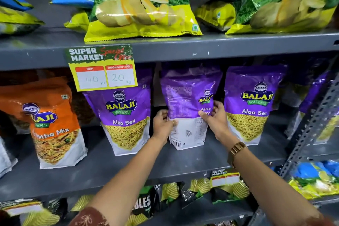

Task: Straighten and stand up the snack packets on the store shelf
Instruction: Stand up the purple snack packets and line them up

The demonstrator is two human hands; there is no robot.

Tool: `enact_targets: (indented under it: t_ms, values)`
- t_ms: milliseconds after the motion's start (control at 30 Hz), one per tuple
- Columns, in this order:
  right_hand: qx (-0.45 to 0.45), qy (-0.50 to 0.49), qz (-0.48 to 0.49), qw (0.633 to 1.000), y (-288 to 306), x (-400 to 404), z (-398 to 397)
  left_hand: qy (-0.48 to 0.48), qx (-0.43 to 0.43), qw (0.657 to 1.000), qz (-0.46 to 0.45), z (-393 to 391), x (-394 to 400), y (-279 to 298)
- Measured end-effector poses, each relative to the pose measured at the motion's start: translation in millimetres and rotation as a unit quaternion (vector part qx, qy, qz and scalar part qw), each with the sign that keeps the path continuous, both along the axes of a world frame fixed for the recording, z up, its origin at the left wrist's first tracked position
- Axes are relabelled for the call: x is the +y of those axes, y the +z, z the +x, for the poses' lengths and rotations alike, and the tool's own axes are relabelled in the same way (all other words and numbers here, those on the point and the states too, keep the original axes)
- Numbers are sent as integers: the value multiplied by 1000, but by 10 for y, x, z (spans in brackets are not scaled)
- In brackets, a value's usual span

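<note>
1. Middle shelf: grey metal, carrying a row of upright snack pouches; this is the landmark for all items below.
2. Held pouch: purple Aloo Sev pack, standing at the centre of the middle shelf, its base on the shelf surface, turned so that the printed back and barcode face outward.
3. Left hand: grips the held pouch at its left edge, thumb across the face and fingers curled behind it; a ring shows on one finger.
4. Right hand: grip pinching the right edge of the held pouch, thumb in front, fingers wrapped round the side; a watch sits on the wrist.
5. Left pouch: Aloo Sev, front outward, standing just left of the held pouch.
6. Right pouch: Aloo Sev, front outward, just right of the held pouch, near the right hand.
7. Orange pouch: Mitha Mix, tilted, further left on the middle shelf.
8. Price tag: hangs from the edge of the shelf above, over the left pouch's top.
9. Chip bags: on the shelf above the middle shelf.
</note>
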State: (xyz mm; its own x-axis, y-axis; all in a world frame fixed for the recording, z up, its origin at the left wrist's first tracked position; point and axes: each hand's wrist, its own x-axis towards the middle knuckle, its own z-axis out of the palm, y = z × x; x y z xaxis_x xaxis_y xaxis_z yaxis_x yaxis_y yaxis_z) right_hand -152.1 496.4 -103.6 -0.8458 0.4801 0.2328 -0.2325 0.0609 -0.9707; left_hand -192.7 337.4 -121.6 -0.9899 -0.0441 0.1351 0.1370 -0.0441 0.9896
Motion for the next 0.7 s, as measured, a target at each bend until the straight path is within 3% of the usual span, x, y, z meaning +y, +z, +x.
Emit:
enact_targets:
  t_ms: [100,267,333,433,533,633,700]
  values:
    - [1,-7,10,1000,-50,-38,5,-8,-18,1000,22,-1,-13,3]
    - [-5,-101,38,994,-304,-114,113,-9,-152,978,143,-44,-83,52]
    - [11,-145,97,985,-471,-149,174,-27,-160,979,121,-70,-101,31]
    - [8,-117,155,981,-612,-168,180,-103,-179,973,108,-57,-40,-19]
    - [-22,-57,159,985,-670,-145,94,-60,-146,987,45,-9,-17,-82]
    - [-117,51,148,981,-640,-54,-36,-42,-97,994,-10,18,-37,-185]
    - [-152,33,174,973,-637,-15,-35,-8,-85,996,-36,25,-7,-241]
